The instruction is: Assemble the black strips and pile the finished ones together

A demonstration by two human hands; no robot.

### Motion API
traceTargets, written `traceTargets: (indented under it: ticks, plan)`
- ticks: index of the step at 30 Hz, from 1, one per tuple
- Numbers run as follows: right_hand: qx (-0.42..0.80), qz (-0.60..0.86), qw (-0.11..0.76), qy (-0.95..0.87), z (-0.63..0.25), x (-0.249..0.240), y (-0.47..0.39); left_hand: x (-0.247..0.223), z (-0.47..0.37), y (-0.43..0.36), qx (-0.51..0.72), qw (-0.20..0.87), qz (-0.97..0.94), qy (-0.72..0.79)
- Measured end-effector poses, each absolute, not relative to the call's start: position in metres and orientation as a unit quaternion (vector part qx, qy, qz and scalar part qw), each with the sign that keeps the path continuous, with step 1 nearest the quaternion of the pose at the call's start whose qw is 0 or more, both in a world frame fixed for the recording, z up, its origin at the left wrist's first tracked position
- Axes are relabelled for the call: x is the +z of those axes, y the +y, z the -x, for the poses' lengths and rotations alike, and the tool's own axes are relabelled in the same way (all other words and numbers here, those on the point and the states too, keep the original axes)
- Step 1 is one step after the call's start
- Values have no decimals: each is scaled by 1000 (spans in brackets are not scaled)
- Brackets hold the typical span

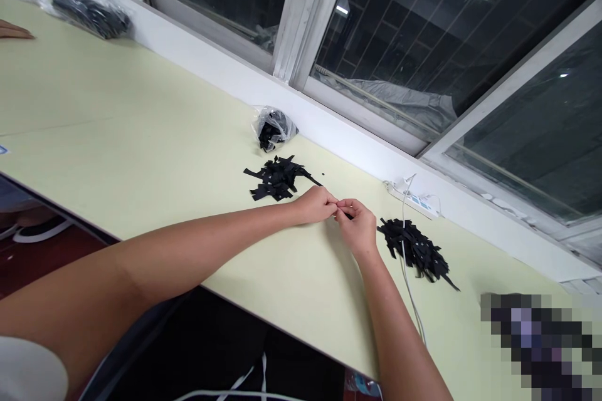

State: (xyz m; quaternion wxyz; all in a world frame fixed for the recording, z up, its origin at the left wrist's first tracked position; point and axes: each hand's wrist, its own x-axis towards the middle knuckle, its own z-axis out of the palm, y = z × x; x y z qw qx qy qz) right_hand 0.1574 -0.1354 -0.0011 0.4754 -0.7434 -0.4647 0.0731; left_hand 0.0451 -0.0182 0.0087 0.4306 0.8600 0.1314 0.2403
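My left hand [314, 205] and my right hand [358, 225] meet at the fingertips above the pale green table [188, 138]. Both are closed in a pinch. A small bit of black strip shows between the fingers of my right hand. What my left fingertips pinch is too small to make out. Just behind my left hand lies a loose pile of black strips [277, 178], one strip reaching toward that hand. A second, denser pile of black strips [416, 250] lies to the right of my right hand.
A clear bag of black pieces [273, 128] stands by the white wall ledge. A power strip [414, 200] and white cable [405, 269] are at the right. Another bag [91, 15] lies far left, near another person's hand [14, 30]. A pixelated area covers the lower right.
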Motion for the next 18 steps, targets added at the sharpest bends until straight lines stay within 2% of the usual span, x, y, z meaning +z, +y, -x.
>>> traceTargets:
  ticks: [11,18]
  plan:
    - [113,734,509,-435,-158,-2,-134,2,-48,-13,241,416,-870,109]
    - [167,724,526,-413,-172,-8,-133,-1,-47,-8,231,366,-899,72]
